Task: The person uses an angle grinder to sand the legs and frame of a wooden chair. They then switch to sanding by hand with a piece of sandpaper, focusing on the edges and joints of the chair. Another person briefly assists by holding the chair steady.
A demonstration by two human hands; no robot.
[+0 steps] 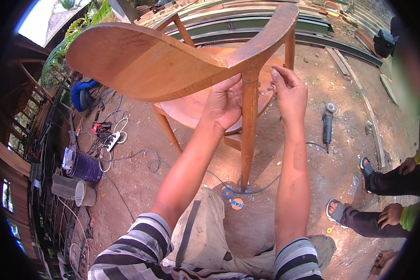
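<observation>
Head view: left hand [226,103] half-cupped beside chair leg [249,121], right hand [291,97] loosely pinched, holds unclear; seemingly fingertip work, next needing steadiness

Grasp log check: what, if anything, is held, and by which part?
Cannot tell: left hand reaches behind the chair leg, near its top; right hand beside it.

Chair [196,69]: smooth wood, faintly glossy (backrest [130,58] too). Ground [331,179]: rough, matt dirt. Sleeves [130,245]: matt cloth.
</observation>
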